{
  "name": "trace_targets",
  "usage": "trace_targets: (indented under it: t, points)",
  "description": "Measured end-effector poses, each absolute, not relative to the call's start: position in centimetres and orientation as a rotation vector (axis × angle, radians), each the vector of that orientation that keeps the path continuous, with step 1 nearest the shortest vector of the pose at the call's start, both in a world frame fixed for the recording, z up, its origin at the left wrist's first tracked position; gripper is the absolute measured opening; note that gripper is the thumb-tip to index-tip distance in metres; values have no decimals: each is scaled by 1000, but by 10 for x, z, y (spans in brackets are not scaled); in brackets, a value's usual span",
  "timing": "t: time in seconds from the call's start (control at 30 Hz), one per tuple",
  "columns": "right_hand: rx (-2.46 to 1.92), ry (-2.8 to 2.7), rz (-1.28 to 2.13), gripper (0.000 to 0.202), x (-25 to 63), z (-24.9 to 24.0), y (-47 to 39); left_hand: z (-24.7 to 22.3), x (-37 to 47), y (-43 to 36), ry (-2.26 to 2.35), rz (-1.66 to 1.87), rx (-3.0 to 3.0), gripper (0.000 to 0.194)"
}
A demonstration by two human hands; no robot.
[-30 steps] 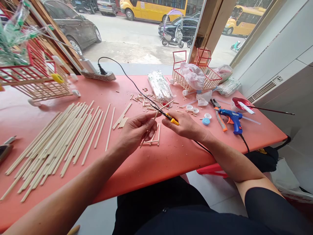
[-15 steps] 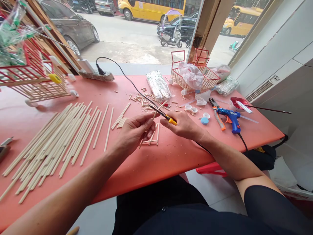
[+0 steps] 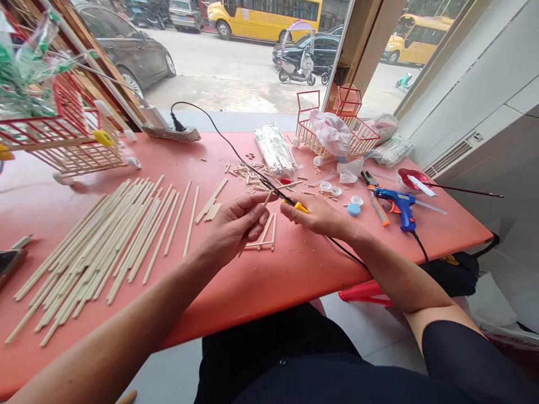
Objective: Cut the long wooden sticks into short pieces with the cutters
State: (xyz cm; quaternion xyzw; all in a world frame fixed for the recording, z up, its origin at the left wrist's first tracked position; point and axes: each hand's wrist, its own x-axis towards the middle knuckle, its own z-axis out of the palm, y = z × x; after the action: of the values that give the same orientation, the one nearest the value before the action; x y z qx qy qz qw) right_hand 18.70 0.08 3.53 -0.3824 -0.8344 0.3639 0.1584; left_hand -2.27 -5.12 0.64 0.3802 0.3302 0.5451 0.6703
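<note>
My left hand pinches a thin wooden stick between thumb and fingers; its lower end shows beneath the hand. Yellow-handled cutting pliers are in my right hand, their dark jaws reaching left to the stick's upper end. A short loose stick piece is just beyond the jaws. Below the hands, a few joined-looking sticks lie on the table. Left of my left hand are many long wooden sticks in a spread pile, with a few shorter ones nearer.
The pink table also bears cut stick bits, a foil-like packet, white caps, a blue cap and a blue glue gun. Small stick-built carts stand left and back right. A black cable crosses behind my hands.
The held stick's upper end is shorter, and a loose piece now shows past the pliers' jaws. Both hands stay in nearly the same place; the view has shifted slightly.
</note>
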Motion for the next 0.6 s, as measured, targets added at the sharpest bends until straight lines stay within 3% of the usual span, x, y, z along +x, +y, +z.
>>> trace_targets:
  t: [0.23,0.6]
  points:
    - [-1089,-2379,689,50,189,25,6,10,-24,-52,726,1185,824,41]
    - [-1087,-2368,627,49,186,23,5,15,-24,-56,734,1158,799,35]
